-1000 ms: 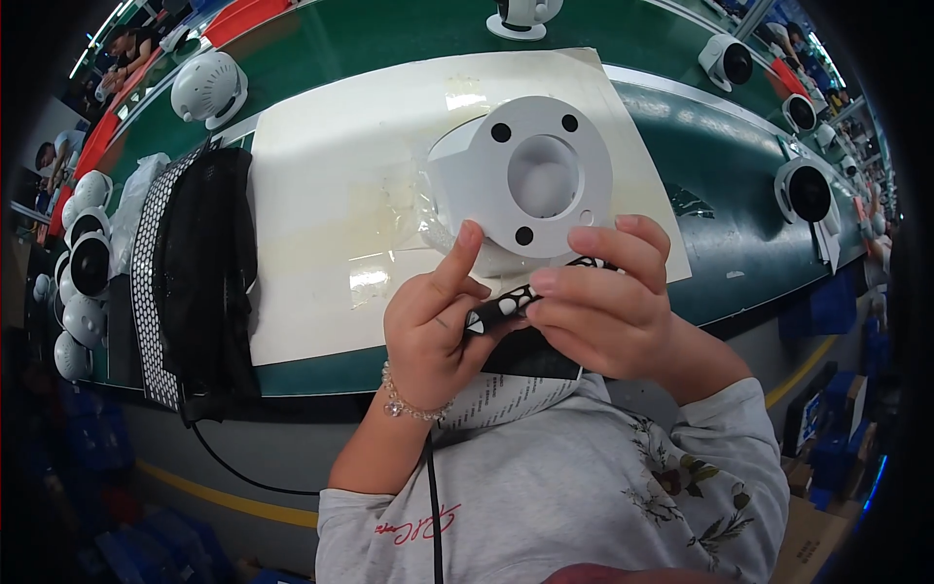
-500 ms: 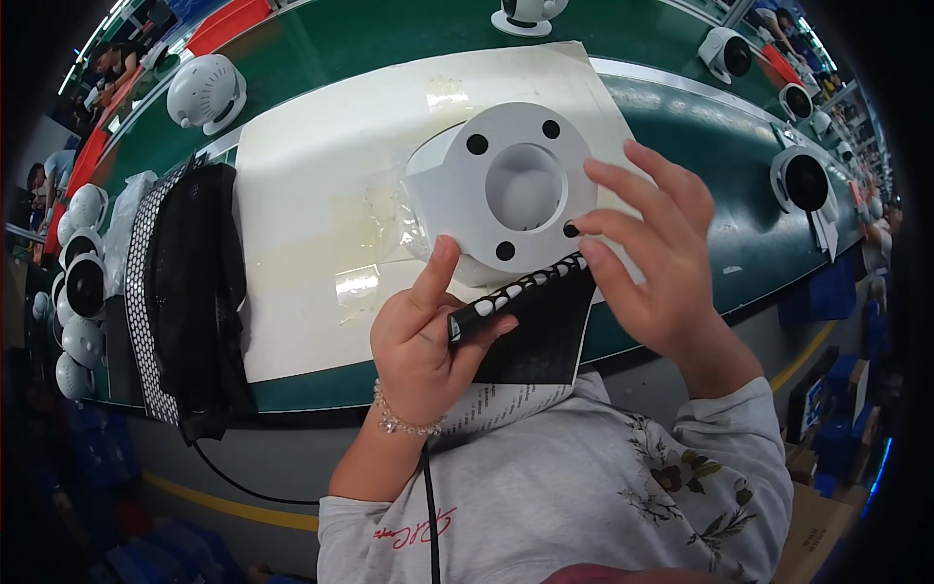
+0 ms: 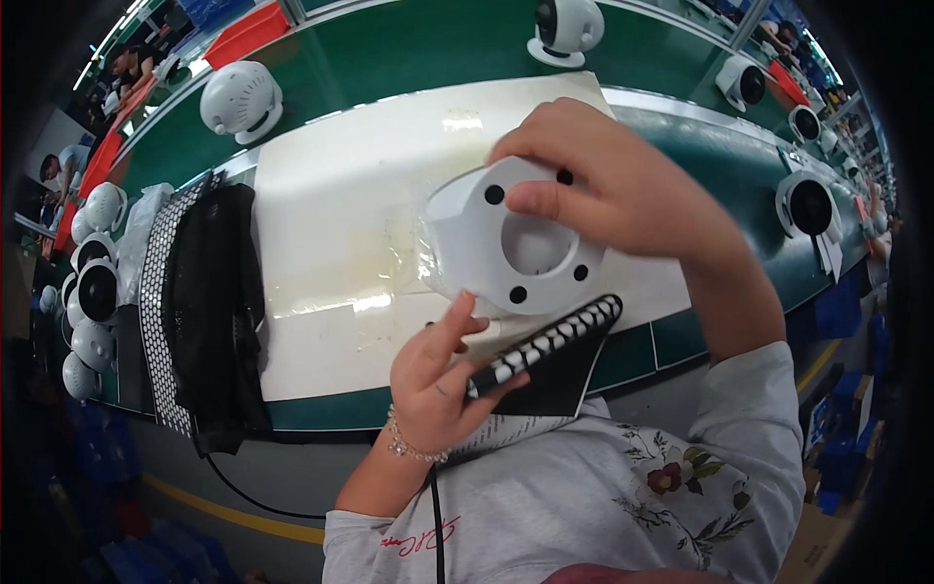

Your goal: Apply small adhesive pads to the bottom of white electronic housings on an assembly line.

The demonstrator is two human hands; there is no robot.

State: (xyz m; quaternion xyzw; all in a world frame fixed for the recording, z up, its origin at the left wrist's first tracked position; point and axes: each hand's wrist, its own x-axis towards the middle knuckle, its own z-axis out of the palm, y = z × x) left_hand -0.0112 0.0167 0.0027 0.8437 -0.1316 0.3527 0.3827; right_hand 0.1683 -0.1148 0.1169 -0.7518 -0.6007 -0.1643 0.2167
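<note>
A white camera-like device [image 3: 465, 238] with its round base facing up lies over the white sheet. The base has a round hollow in its middle and several black round pads. My right hand [image 3: 584, 175] grips its far right side, the thumb lying across the base beside a pad. My left hand [image 3: 428, 380] is closed on a black sheet of round pads [image 3: 550, 343], whose curled edge shows a row of white round gaps. That hand's raised fingertip is at the device's near edge. Clear plastic film [image 3: 425, 248] shows along the device's left side.
A white board [image 3: 331, 273] covers the middle of the green table [image 3: 389, 73]. To the left lies a black mesh bundle [image 3: 209, 302], beyond it several white devices [image 3: 94, 292]. More devices [image 3: 241, 97] stand at the back and right. A black cord [image 3: 437, 526] hangs over my front.
My right hand has moved from the near right pad to the device's far side and taken hold of it. The base now looks tilted. My left hand has kept the pad sheet.
</note>
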